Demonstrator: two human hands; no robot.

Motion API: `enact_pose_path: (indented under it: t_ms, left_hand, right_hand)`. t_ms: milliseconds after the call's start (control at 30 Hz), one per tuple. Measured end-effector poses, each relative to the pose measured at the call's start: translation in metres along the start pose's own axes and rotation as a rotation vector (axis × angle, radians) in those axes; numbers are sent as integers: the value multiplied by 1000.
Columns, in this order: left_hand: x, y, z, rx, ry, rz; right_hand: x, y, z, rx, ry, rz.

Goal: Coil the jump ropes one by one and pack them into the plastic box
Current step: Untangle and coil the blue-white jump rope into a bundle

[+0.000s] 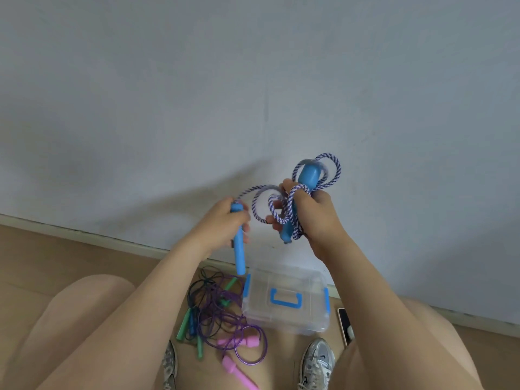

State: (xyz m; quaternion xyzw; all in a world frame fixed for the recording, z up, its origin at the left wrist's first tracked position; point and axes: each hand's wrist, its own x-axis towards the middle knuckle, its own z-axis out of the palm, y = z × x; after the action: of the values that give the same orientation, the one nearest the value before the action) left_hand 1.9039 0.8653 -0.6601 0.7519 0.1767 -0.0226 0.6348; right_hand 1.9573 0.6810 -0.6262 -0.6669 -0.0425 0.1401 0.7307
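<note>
While the right hand (312,218) gripped one blue handle (306,175) upright, with the blue-and-white cord (291,212) looped round it, the left hand (225,223) clutched the second handle (239,251), long axis near vertical, free end down. That handle lay just left of the loops, joined by a short span of cord. Plastic box (284,302) sat on the floor (84,257) below both hands, nearer the right, lid apparently on. Judged: last turns to wind, then open the lid. Other jump ropes (219,313) lay tangled left of the box.
</note>
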Motion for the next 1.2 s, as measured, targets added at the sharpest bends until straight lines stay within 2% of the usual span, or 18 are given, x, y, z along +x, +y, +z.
enact_pose_path:
  t_ms: [67, 133, 233, 300, 400, 467, 533, 700, 767, 867, 967, 1033, 1100, 1200]
  left_hand:
    - [7, 2, -7, -223, 215, -45]
    - [11, 3, -18, -527, 345, -106]
    - [14, 3, -33, -746, 320, -157]
    - [10, 7, -32, -720, 223, -182]
    - [-2, 14, -16, -454, -9, -181]
    - [-8, 13, -7, -326, -98, -184]
    - [-12, 11, -4, -281, -101, -206]
    - [-15, 9, -8, -71, -54, -147]
    - [-14, 8, -12, -42, 20, -98]
    - [-12, 8, -21, -24, 69, -58]
    - [-16, 10, -29, 146, -40, -83]
    - [-20, 10, -30, 185, -113, -103]
    - [-21, 11, -29, 151, -105, -98]
    - [-23, 15, -25, 1, -108, -87]
  right_hand:
    - [-2, 1, 0, -173, -5, 11]
    - [-4, 3, 0, -253, -52, 53]
    - [-9, 4, 5, -299, -143, 47]
    - [-10, 6, 8, -334, -175, 35]
    - [-13, 10, 12, -487, -201, 28]
    - [-13, 12, 14, -415, -205, 79]
    - [-14, 11, 15, -350, -240, 110]
    - [-14, 10, 17, -468, -326, 129]
    - [-10, 12, 15, -558, -258, 101]
    - [-5, 14, 7, -735, 8, -49]
    - [1, 18, -2, -868, 213, -177]
    - [4, 18, -5, -866, 312, -182]
    - [6, 18, -9, -831, 380, -167]
    - [7, 16, -11, -735, 375, -94]
